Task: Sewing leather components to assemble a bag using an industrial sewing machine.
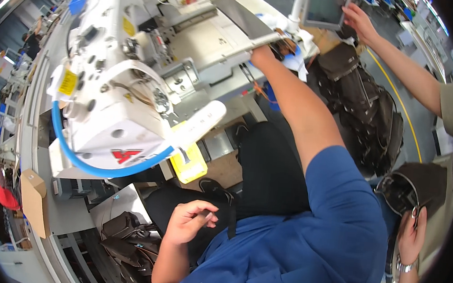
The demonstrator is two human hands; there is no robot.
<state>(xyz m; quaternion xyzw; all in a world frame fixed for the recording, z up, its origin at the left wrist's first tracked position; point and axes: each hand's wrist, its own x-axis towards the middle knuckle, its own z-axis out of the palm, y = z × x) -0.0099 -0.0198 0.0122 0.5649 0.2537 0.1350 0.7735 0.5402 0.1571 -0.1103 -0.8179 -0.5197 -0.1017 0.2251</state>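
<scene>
My left hand (191,222) is raised over my lap, its fingers loosely bent and a little apart, with nothing visible in it. My right arm stretches out to the far edge of a white industrial sewing machine's work plate, where my right hand (262,54) is at the plate's corner; its fingers are hidden. The white machine head (114,126), with a blue hose (110,172) curving round its front, stands to the left. Beside the right hand lie small white and blue items (298,59), too unclear to name.
Dark brown fabric pieces (364,105) hang in a pile at the right. A co-worker's hand (361,25) touches a framed screen (325,9); another hand (412,238) with a watch holds a dark piece (419,182). More dark pieces (129,241) lie lower left, near a yellow box (189,162).
</scene>
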